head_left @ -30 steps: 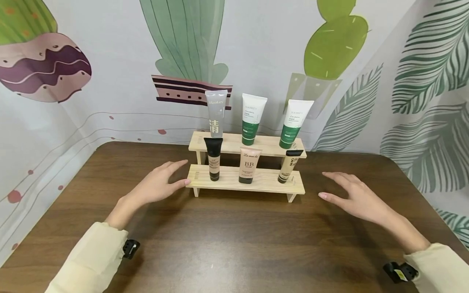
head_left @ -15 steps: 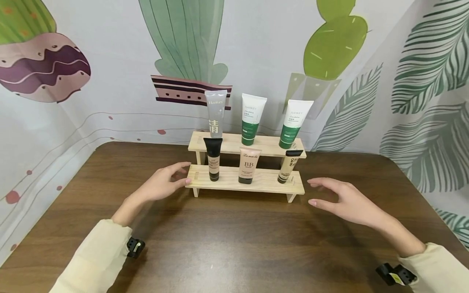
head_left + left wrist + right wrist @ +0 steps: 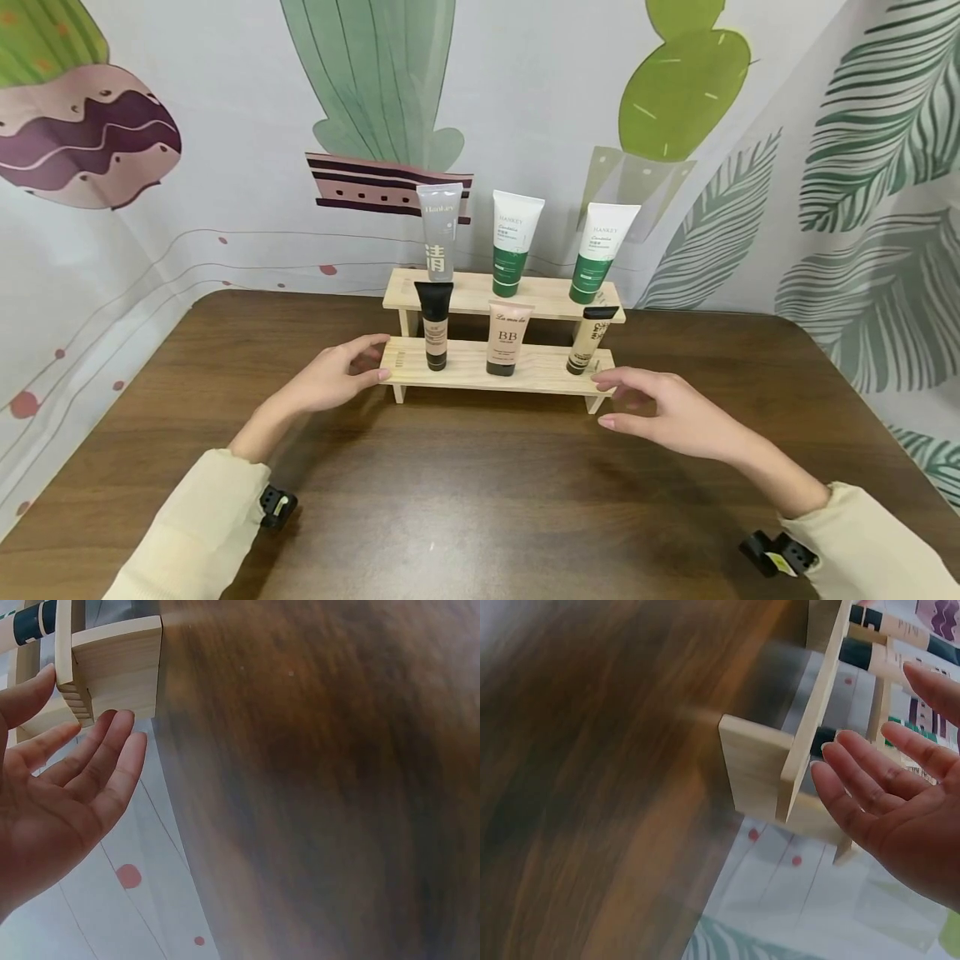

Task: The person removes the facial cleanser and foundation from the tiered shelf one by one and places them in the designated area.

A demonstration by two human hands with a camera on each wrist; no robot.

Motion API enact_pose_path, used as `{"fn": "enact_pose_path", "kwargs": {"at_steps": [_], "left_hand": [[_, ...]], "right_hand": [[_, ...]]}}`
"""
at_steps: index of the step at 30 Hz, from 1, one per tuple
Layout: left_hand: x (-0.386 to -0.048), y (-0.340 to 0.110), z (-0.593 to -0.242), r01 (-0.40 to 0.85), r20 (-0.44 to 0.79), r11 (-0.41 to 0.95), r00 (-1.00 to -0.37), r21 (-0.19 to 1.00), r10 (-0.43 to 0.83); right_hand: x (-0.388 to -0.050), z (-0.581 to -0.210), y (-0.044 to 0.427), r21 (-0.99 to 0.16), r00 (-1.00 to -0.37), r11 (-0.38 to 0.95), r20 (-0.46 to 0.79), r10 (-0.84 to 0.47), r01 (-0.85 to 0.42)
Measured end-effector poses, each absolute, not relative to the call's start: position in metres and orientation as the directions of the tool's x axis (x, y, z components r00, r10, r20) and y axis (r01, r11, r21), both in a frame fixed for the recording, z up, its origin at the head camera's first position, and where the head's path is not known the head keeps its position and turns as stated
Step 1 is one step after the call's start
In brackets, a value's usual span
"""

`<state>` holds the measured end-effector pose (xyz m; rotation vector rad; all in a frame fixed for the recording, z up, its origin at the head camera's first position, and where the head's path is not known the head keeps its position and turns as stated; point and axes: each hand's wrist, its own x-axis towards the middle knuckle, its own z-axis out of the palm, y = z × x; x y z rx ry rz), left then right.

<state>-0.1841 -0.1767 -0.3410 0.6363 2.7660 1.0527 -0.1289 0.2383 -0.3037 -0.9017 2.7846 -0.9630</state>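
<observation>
A two-tier wooden display stand [image 3: 480,377] holds several cosmetic tubes upright. On its lower shelf are a black-capped tube [image 3: 435,325], a pink BB cream tube [image 3: 507,335] and a beige tube [image 3: 590,340]. My left hand [image 3: 327,377] is at the lower shelf's left end; in the left wrist view, its thumb and index fingertip lie close against the wooden end [image 3: 80,705], fingers loosely extended. At the right end is my right hand [image 3: 667,412], fingers relaxed and apart, holding nothing. Its fingertips overlap the shelf corner; whether they touch is unclear.
Behind, the upper shelf carries a clear grey tube [image 3: 440,229] and two white-and-green tubes, one in the middle [image 3: 515,242] and one at the right [image 3: 602,250]. The brown table [image 3: 450,492] ends at a cactus-print cloth [image 3: 540,108].
My right hand has moved left to the stand's right end. My left hand came slightly inward at first, then stayed at the left end. The tubes stay in place on the stand.
</observation>
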Motion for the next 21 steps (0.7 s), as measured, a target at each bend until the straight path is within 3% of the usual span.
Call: {"fn": "enact_pose_path", "kwargs": {"at_steps": [21], "left_hand": [[-0.185,-0.176,-0.341,0.356,0.052,0.651,-0.898,0.671,0.437]], "right_hand": [[-0.138,-0.312,0.179,-0.648,-0.732,0.500,0.134,-0.668,-0.575]]}}
